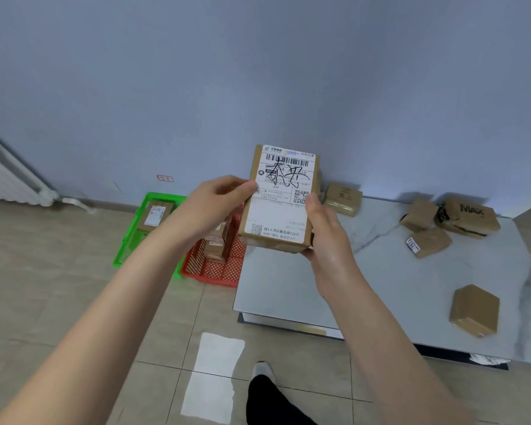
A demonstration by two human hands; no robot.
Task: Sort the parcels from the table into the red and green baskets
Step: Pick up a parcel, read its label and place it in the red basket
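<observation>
I hold a brown cardboard parcel [281,200] up in front of me, its white shipping label with handwritten marks facing me. My left hand [215,207] pinches its left edge. My right hand [325,237] grips its right side and lower corner. The green basket [129,240] stands on the floor to the left with one parcel inside. Beside it the red basket [218,271] holds a few parcels, partly hidden by my left hand. Several more parcels lie on the marble table [380,271], among them a plain one [475,311] near the front right.
A parcel [342,199] sits at the table's back edge by the wall, and a cluster of three [448,225] lies at the back right. A white radiator [10,173] is at far left. White paper [215,375] lies on the tiled floor by my foot [262,371].
</observation>
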